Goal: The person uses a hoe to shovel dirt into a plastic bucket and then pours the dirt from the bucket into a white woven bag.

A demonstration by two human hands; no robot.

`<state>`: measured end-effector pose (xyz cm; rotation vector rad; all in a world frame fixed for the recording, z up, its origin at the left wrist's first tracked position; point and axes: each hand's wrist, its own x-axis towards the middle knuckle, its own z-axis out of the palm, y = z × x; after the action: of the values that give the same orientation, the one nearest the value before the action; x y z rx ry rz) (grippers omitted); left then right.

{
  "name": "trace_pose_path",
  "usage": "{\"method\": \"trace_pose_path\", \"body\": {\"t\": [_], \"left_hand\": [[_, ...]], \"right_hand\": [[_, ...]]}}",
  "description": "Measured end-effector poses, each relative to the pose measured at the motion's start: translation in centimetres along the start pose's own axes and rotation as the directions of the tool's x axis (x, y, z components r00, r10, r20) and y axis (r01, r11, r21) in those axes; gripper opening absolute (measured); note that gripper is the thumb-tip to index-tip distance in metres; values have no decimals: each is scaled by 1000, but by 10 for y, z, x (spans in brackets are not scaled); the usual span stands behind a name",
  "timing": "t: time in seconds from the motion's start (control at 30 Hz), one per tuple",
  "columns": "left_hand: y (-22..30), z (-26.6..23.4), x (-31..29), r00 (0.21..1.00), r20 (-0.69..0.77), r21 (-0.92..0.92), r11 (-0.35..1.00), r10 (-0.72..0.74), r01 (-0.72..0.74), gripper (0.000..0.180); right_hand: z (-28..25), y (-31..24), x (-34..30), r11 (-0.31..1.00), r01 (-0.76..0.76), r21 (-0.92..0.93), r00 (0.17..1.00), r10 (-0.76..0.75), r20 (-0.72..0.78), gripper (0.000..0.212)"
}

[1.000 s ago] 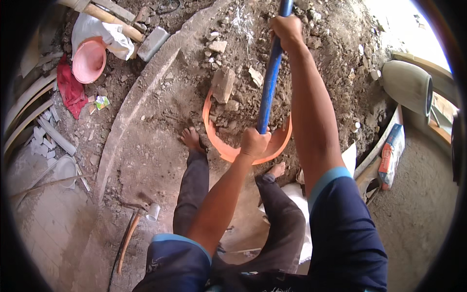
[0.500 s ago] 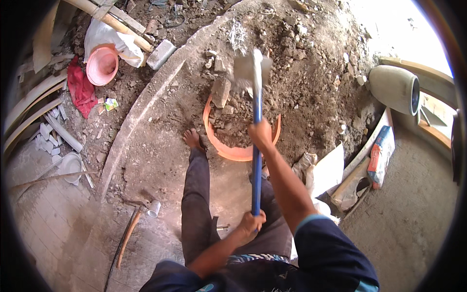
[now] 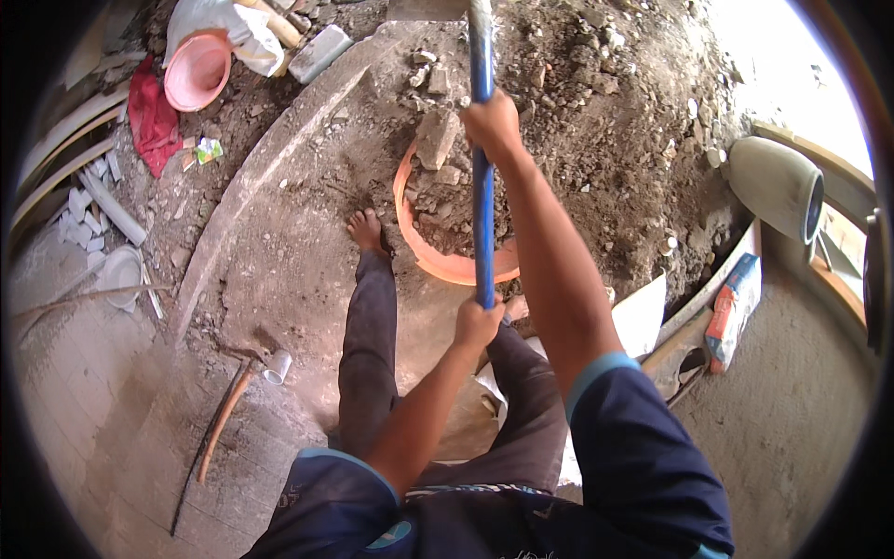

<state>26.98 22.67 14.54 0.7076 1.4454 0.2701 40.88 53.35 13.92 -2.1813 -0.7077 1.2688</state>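
Both my hands are closed around the blue handle of a hoe (image 3: 482, 224). My left hand (image 3: 478, 322) grips the near end of the handle, and my right hand (image 3: 494, 125) holds it higher up. The hoe's flat metal blade (image 3: 426, 9) reaches the top edge of the picture, partly cut off, over the soil. Below the handle sits an orange basin (image 3: 421, 250) holding dirt and broken chunks. A big lump of rubble (image 3: 437, 139) lies at its far left rim. My right forearm hides part of the basin's right side.
Loose soil and stones (image 3: 596, 158) spread ahead and right. A low concrete ridge (image 3: 251, 186) curves along the left. A pink basin (image 3: 197, 73) lies far left, a wooden-handled tool (image 3: 223, 424) near left. On the right are a grey drum (image 3: 768, 182) and a printed bag (image 3: 734, 312).
Both hands and the hoe have moved forward, away from my body. The blade has gone from beyond the orange basin to the top edge of the picture.
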Motion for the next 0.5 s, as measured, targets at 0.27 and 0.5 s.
{"method": "trace_pose_path", "body": {"t": [0.27, 0.5], "left_hand": [[40, 51, -115, 871, 326, -636, 597, -368, 490, 7], [19, -49, -201, 783, 422, -303, 743, -458, 597, 16]], "right_hand": [[38, 39, -47, 864, 100, -494, 955, 57, 292, 29], [38, 94, -133, 989, -72, -129, 993, 83, 79, 13]]}}
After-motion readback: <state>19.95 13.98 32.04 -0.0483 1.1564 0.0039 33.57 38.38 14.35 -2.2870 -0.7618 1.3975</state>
